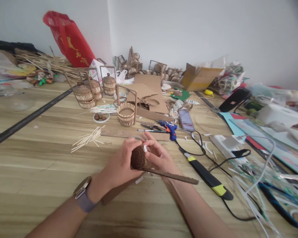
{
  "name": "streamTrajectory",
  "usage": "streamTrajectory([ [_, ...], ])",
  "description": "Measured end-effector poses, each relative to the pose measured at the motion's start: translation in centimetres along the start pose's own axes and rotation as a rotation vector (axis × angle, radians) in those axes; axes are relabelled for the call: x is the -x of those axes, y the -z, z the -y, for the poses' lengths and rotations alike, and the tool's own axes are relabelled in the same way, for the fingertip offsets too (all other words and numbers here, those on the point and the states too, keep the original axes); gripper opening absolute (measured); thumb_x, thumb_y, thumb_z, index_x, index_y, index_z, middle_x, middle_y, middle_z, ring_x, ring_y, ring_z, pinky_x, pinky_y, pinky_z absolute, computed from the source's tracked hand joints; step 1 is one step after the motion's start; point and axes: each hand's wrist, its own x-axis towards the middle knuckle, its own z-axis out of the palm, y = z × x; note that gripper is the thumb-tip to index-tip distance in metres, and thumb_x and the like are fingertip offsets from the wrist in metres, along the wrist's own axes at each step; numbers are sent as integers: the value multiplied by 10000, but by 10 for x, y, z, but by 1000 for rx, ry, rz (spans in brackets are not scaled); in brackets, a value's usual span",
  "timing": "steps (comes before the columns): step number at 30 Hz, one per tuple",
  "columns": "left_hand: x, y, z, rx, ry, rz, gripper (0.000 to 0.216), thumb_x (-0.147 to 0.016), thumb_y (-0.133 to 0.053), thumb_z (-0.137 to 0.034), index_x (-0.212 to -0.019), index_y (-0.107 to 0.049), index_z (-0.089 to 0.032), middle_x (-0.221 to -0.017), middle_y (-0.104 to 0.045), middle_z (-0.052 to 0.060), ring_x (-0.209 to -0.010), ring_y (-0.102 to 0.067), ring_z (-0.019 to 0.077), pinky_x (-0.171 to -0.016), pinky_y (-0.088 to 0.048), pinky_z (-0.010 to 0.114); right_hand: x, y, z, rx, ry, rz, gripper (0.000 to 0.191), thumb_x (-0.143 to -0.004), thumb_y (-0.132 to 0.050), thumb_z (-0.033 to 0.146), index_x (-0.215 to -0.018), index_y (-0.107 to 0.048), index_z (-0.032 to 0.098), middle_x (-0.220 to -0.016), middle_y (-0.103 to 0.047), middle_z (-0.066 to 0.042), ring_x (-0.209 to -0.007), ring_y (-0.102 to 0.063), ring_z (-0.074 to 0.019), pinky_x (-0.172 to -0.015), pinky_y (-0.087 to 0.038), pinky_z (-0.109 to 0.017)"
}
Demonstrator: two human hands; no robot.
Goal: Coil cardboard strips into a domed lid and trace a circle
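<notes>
My left hand (124,157) is wrapped round a tight coil of brown corrugated cardboard strip (138,158). The strip's loose tail (175,176) sticks out to the right across my right wrist. At the coil's right side, my right hand (157,152) pinches a small white piece (145,148), perhaps paper or tape. A flat piece of cardboard (119,191) lies under my left forearm. Just beyond my hands stands a small slatted basket with a tall handle (126,114), near a blue glue gun (170,129).
Thin wooden sticks (89,138) and a white dish of brown balls (101,117) lie left of the basket. Lidded baskets (84,94) stand behind. A black-and-yellow cutter (206,175), cables and a power strip (225,147) occupy the right. Cardboard sheets (147,86) lie farther back.
</notes>
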Motion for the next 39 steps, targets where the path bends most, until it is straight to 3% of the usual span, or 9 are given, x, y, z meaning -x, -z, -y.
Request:
streamTrajectory([
  [4, -1, 5, -1, -27, -17, 100, 920, -642, -786, -25, -1417, -406, -343, -1324, -486, 92, -1244, -555, 321, -1017, -525, 500, 3, 2, 3, 51, 19, 55, 261, -750, -851, 397, -967, -730, 317, -1675, -236, 38, -1472, -352, -265, -1167, -317, -425],
  [11, 3, 4, 7, -80, -87, 121, 771, -710, -777, -89, -1364, -442, -325, -1427, -421, 116, -1268, -530, 321, -1028, -506, 533, 7, 0, 12, 118, -3, 67, 243, -783, -823, 409, -988, -718, 329, -1677, -221, 41, -1491, -309, -256, -1193, -271, -456],
  [17, 2, 6, 4, -57, -105, 92, 802, -706, -762, -60, -1373, -395, -311, -1396, -444, 117, -1291, -527, 325, -1044, -500, 535, 7, 0, 12, 116, -3, 71, 253, -777, -830, 391, -990, -709, 329, -1670, -237, 55, -1515, -253, -256, -1208, -225, -476],
  [21, 0, 8, 1, -43, -159, 71, 799, -710, -744, -29, -1356, -362, -304, -1366, -442, 123, -1294, -519, 318, -1039, -510, 524, 9, 0, 14, 120, 4, 96, 250, -797, -816, 366, -1020, -706, 341, -1671, -235, 52, -1501, -290, -255, -1193, -256, -463],
  [32, -2, 9, -3, -41, -116, 88, 637, -699, -773, -49, -1235, -513, -274, -1338, -470, 110, -1256, -545, 315, -1034, -525, 506, 7, -2, 11, 58, 7, 124, 283, -763, -836, 404, -997, -696, 330, -1666, -250, 31, -1481, -319, -266, -1158, -296, -438],
  [35, -1, 8, -2, -40, -136, 82, 630, -682, -771, -37, -1221, -539, -265, -1332, -481, 113, -1217, -571, 316, -1012, -538, 501, 6, -3, 10, 9, -16, 118, 389, -734, -853, 388, -1079, -678, 346, -1647, -287, 22, -1464, -342, -272, -1141, -319, -434],
  [39, 0, 5, -2, -26, -128, 92, 647, -653, -780, -41, -1211, -536, -261, -1302, -507, 112, -1184, -598, 314, -988, -554, 500, 7, -9, 11, -58, -38, 100, 598, -695, -855, 356, -1240, -611, 358, -1510, -481, -22, -1392, -421, -278, -1102, -371, -437],
])
